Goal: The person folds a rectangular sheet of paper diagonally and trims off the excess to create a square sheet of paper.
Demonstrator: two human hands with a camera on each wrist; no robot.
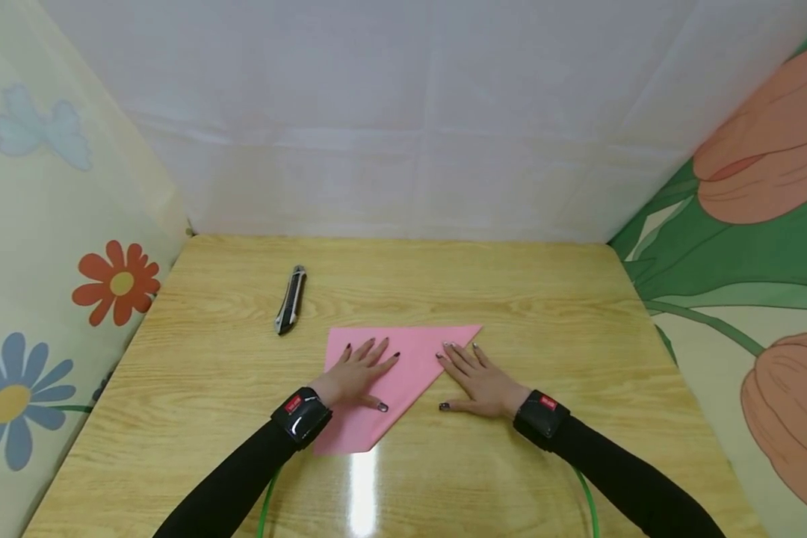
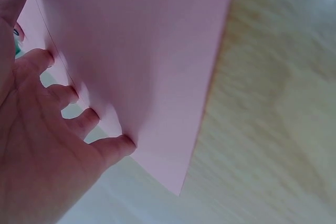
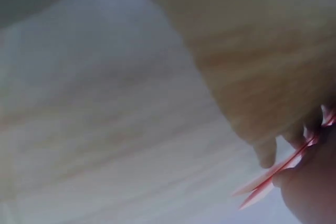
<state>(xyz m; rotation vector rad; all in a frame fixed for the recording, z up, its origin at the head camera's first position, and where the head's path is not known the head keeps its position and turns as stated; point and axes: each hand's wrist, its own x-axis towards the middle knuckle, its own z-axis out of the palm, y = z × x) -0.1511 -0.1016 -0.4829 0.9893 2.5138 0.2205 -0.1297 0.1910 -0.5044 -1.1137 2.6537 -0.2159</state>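
A pink sheet of paper (image 1: 417, 351) lies on the wooden table, folded along a slanting edge on its right side. My left hand (image 1: 356, 377) rests on the paper's left part with its fingers spread. The fingertips of my right hand (image 1: 483, 387) touch the paper along the slanted edge, while its thumb lies on the wood. In the left wrist view, the left fingertips press on the pink surface (image 2: 142, 51). The right wrist view is blurred; there the paper (image 3: 257, 188) shows two layers slightly apart at one corner.
A black and grey utility knife (image 1: 291, 300) lies on the table (image 1: 545, 299) behind and left of the paper. White cloth (image 1: 410, 134) hangs at the table's far edge. Flower-printed panels stand on both sides. A green cable (image 1: 267, 501) runs below each wrist.
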